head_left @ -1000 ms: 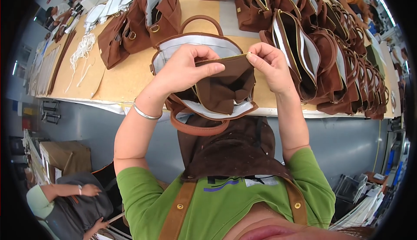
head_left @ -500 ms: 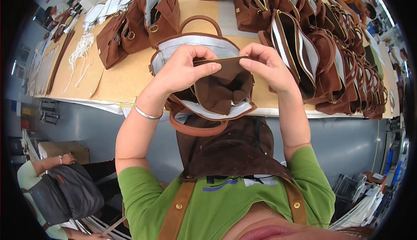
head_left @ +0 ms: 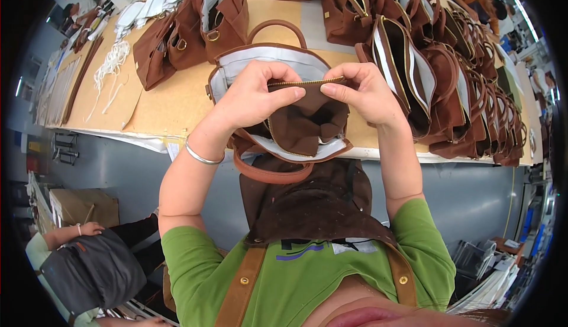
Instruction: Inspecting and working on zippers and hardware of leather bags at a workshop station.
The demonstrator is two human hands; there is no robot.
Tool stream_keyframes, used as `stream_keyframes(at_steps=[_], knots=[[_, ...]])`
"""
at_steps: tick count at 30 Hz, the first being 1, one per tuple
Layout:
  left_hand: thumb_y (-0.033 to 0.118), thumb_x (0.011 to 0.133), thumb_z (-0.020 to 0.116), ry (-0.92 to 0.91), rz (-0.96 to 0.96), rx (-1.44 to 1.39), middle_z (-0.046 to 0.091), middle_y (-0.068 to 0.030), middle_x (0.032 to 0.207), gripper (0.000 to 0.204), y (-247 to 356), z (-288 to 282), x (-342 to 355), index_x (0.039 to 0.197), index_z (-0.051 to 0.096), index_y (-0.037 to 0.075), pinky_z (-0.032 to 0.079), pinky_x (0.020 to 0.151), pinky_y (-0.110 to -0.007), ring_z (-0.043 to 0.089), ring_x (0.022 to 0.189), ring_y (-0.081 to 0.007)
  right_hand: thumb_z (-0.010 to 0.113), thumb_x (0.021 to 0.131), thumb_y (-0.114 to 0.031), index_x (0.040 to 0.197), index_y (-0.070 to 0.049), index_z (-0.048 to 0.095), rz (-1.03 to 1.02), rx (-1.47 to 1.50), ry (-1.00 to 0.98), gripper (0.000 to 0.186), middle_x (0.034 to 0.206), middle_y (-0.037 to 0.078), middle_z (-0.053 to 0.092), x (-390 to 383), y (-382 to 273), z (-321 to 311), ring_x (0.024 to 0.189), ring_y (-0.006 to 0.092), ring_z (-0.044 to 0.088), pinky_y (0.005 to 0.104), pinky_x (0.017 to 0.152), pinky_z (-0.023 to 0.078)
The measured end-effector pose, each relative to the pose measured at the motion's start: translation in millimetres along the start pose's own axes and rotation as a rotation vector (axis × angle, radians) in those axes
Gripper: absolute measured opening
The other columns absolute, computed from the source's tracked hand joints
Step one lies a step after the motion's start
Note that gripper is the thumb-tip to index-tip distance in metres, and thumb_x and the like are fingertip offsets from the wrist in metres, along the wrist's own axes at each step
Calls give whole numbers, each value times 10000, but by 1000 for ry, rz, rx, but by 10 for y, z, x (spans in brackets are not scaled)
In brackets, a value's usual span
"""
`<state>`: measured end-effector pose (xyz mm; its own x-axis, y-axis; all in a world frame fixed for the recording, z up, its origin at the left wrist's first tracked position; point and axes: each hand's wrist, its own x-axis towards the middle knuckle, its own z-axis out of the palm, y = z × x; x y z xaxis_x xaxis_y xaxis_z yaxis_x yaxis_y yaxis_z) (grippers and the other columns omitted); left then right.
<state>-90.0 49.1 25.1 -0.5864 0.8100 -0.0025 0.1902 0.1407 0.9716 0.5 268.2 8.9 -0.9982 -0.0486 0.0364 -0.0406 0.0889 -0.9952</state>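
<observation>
A brown handbag [head_left: 260, 156] with a pale grey lining stands open at the table's near edge, one handle up at the back and the other hanging toward me. Across its mouth runs a dark brown zip panel [head_left: 307, 112] edged with gold zipper teeth [head_left: 307, 83]. My left hand [head_left: 260, 92] pinches the zipper edge between thumb and fingers on the left. On the right, my right hand [head_left: 362, 90] pinches the same edge, its thumb close to the left one. The zip edge is stretched between both hands. Whether a zip pull sits under the fingers is hidden.
Several brown handbags [head_left: 402, 78] crowd the right of the table [head_left: 163, 105]; more bags [head_left: 222, 28] stand at the back left. White cords [head_left: 112, 61] and brown strips [head_left: 83, 81] lie at left. A person with a black bag [head_left: 97, 268] is at lower left.
My right thumb has shifted left along the zipper edge, closer to my left thumb. Both hands keep their pinch. The person at lower left has moved slightly.
</observation>
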Motion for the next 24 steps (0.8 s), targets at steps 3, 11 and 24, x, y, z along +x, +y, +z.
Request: stream_keyframes(at_steps=[3, 11, 24], knots=[[118, 868, 718, 17, 33, 39, 620, 42, 805, 133, 12, 25, 24, 890, 666, -2, 425, 685, -204, 510, 764, -26, 720, 865, -101, 915, 4, 683, -54, -65, 37, 122, 754, -53, 598, -15, -26, 44, 702, 20, 486, 198, 611, 405], [157, 825, 716, 129, 99, 98, 633, 3, 748, 191, 14, 120, 36, 861, 691, -29, 447, 642, -237, 535, 712, -54, 685, 879, -93, 901, 11, 666, -55, -74, -2, 108, 779, -45, 606, -3, -77, 95, 749, 27, 492, 206, 662, 417], [120, 863, 686, -14, 122, 279, 623, 13, 832, 146, 73, 55, 21, 912, 669, -17, 437, 709, -233, 525, 781, -57, 646, 892, -51, 1071, -11, 663, -56, 88, -33, 184, 850, -52, 625, -10, 11, 32, 733, 3, 515, 170, 683, 436]])
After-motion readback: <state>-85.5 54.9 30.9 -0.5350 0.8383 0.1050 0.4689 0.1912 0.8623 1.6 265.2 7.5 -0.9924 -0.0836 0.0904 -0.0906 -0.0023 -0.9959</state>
